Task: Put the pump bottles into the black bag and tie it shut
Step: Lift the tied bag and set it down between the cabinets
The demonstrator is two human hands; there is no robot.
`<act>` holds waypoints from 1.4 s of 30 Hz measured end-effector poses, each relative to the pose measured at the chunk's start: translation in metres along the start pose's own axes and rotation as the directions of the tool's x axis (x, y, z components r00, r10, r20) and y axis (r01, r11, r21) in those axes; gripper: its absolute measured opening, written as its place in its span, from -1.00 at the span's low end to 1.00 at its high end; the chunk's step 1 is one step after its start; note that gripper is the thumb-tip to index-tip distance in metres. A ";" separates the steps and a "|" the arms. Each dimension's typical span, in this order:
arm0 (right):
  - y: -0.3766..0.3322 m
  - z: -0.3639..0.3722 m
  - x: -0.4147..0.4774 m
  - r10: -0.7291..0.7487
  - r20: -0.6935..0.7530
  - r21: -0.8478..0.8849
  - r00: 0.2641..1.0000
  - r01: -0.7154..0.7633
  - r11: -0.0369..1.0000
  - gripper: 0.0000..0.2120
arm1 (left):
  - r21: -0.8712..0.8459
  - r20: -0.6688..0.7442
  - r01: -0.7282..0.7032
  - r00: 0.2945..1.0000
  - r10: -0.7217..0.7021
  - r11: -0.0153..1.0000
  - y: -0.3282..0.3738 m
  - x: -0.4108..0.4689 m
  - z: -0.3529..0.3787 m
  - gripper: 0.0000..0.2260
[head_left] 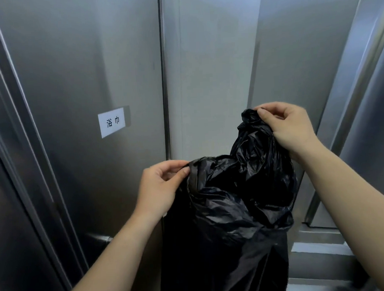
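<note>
You hold the black bag [244,198] up in front of you with both hands, its body hanging straight down past the bottom edge of the view. Your left hand [164,186] pinches the bag's rim at its left side, thumb and forefinger closed on a folded band of plastic. Your right hand [293,130] sits higher and farther right, thumb and fingers pinching a bunched, crumpled tuft of the bag's top edge. Between the two hands the plastic slopes up from left to right and sags in loose folds. What lies inside is hidden by the black film.

Behind the bag stands a stainless steel cabinet [73,73], with a vertical seam between its doors just left of the bag. A white label [112,122] with two black characters sticks to the left door, above your left hand. Lower on that door, a horizontal metal handle [100,238] shows beside your left forearm.
</note>
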State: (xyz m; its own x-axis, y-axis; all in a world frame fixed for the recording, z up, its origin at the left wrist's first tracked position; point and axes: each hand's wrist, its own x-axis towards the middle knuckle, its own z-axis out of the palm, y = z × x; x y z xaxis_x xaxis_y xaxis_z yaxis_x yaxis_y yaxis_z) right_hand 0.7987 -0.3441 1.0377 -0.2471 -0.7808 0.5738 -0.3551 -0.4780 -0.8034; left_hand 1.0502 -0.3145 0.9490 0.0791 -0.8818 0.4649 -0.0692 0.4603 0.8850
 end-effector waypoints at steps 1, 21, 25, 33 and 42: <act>0.004 -0.002 -0.001 0.008 -0.007 -0.001 1.000 -0.008 1.000 -0.85 | -0.004 0.010 0.000 1.000 0.000 1.000 0.001 0.004 0.000 -0.87; 0.025 0.006 0.032 -0.081 -0.034 -0.081 0.996 0.078 0.994 -0.89 | -0.074 0.087 0.103 0.991 -0.097 0.992 0.005 0.117 0.030 -0.91; 0.037 0.007 0.065 -0.091 -0.058 -0.043 0.994 0.089 0.995 -0.86 | -0.141 0.091 0.073 0.994 -0.061 0.987 0.006 0.153 0.047 -0.83; 0.028 0.020 0.179 -0.154 -0.078 0.042 0.985 0.157 0.987 -0.86 | -0.147 0.036 -0.033 0.999 0.039 0.989 0.039 0.265 0.089 -0.84; 0.065 0.050 0.251 -0.134 -0.158 0.070 0.978 0.147 0.987 -0.89 | -0.094 -0.003 -0.065 0.998 0.065 0.993 0.010 0.337 0.107 -0.79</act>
State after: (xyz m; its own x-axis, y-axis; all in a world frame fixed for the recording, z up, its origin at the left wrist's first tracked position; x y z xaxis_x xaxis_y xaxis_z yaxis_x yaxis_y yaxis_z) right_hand 0.7586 -0.5910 1.1218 -0.3369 -0.6359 0.6943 -0.3236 -0.6143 -0.7197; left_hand 0.9693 -0.6176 1.1122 0.0771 -0.8496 0.5217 0.0194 0.5245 0.8512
